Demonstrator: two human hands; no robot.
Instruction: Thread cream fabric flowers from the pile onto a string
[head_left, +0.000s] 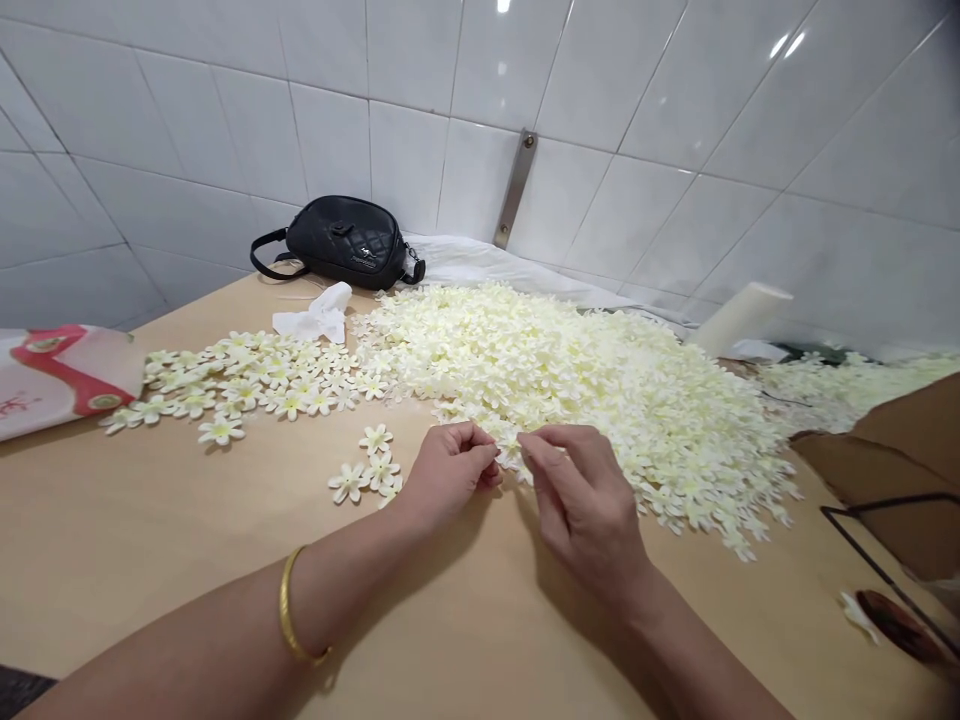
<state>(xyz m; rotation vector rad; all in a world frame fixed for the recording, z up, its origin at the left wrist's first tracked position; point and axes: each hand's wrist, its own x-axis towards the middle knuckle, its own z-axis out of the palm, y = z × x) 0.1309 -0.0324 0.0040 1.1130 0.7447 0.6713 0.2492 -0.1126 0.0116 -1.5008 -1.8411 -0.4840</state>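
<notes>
A large heap of pale yellow-white artificial flowers [540, 370] lies on the light wooden table [150, 560]. In front of its near edge, my left hand [454, 472] is closed in a pinch; anything between its fingertips is too small to make out. Just to the right, my right hand [585, 505] also pinches with thumb and forefinger, its fingertips close to the left ones but apart, and what they hold cannot be made out. Several loose flowers [349, 482] lie left of my left hand. A flatter group of flowers [247, 380] spreads further left.
A black bag [345, 240] sits by the tiled wall, with a crumpled white tissue [319, 315] before it. A pink and white package [67, 375] is at the left edge. On the right are a white roll [739, 318], brown cardboard [885, 480] and a black metal frame [870, 545].
</notes>
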